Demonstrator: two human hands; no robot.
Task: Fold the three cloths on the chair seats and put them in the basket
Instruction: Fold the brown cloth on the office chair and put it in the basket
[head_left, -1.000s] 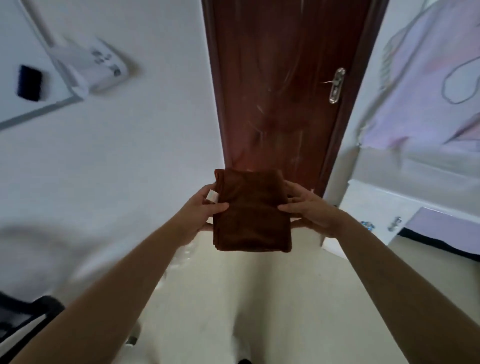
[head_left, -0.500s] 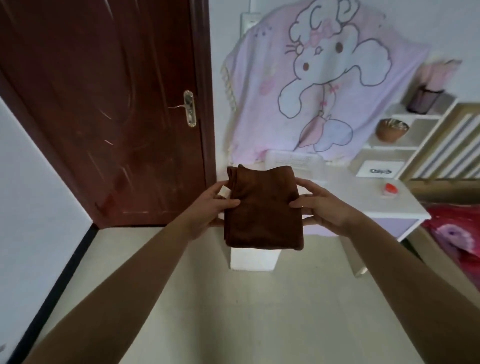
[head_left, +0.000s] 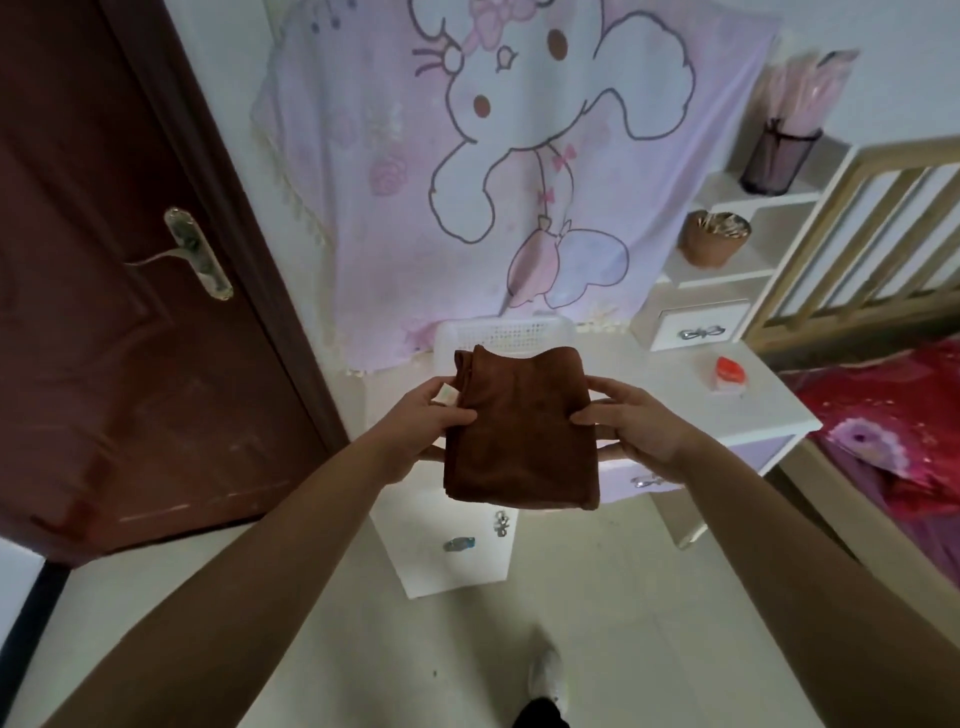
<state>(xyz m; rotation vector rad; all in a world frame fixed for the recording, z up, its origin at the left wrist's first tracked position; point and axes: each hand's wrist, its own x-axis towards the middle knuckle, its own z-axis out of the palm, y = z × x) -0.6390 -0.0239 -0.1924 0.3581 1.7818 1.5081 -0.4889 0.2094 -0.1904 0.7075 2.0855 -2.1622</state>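
Note:
A folded brown cloth (head_left: 522, 431) is held flat in the air between both hands. My left hand (head_left: 423, 423) grips its left edge, where a small white label shows. My right hand (head_left: 631, 423) grips its right edge, thumb on top. Just beyond the cloth, a white perforated basket (head_left: 501, 332) stands on the white desk (head_left: 696, 379); the cloth hides most of it, and I cannot see what is inside. No chairs or other cloths are in view.
A dark red door (head_left: 124, 291) stands at the left. A pink cartoon blanket (head_left: 498, 156) hangs behind the desk. Shelves with a brown bowl (head_left: 714, 239) and pen cup (head_left: 779, 156) sit right, beside a bed with red bedding (head_left: 893, 431). Pale floor lies below.
The view has swung from the wall and door round to the desk, and I have come closer to it. Both hands keep the same hold on the folded cloth.

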